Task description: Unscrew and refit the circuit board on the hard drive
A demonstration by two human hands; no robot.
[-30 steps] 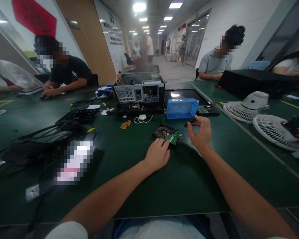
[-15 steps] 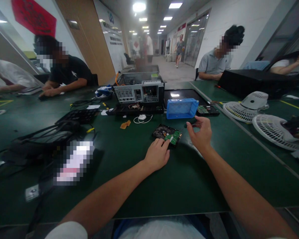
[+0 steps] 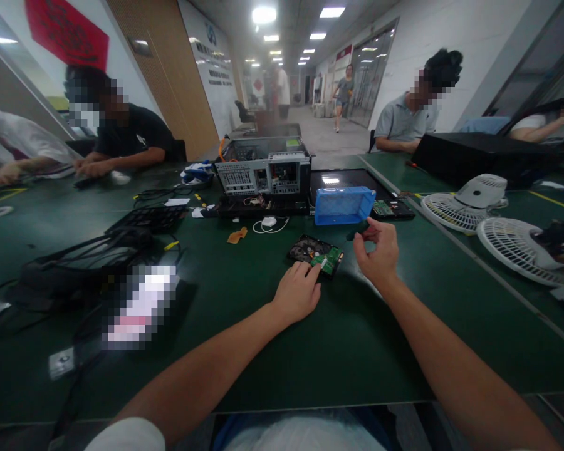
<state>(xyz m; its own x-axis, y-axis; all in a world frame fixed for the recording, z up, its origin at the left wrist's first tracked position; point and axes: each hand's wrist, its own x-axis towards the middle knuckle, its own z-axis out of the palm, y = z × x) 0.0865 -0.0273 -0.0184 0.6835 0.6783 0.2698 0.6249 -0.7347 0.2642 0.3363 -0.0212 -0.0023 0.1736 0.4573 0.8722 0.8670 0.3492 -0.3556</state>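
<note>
A hard drive (image 3: 304, 248) lies on the green table with its green circuit board (image 3: 328, 258) exposed at one side. My left hand (image 3: 297, 293) presses on its near edge, fingers curled over it and a fingertip against the board. Right of the drive, my right hand (image 3: 378, 252) is raised slightly, thumb and fingers closed in a pinch. A small dark tool (image 3: 354, 237) shows at those fingertips; its exact kind is too blurred to tell. Just beyond that hand stands a blue plastic bin (image 3: 343, 207), tipped on its side.
An opened computer case (image 3: 263, 172) stands behind, beside a dark flat panel (image 3: 352, 180). Another drive (image 3: 393, 209) lies right of the bin. White fan parts (image 3: 455, 210) are at right, black cables and a bag (image 3: 61, 275) at left. Co-workers sit across the table.
My right hand has shifted very slightly, and the dark tool at its fingertips sits at a different angle. My left hand stays on the hard drive. A person in the background walks closer.
</note>
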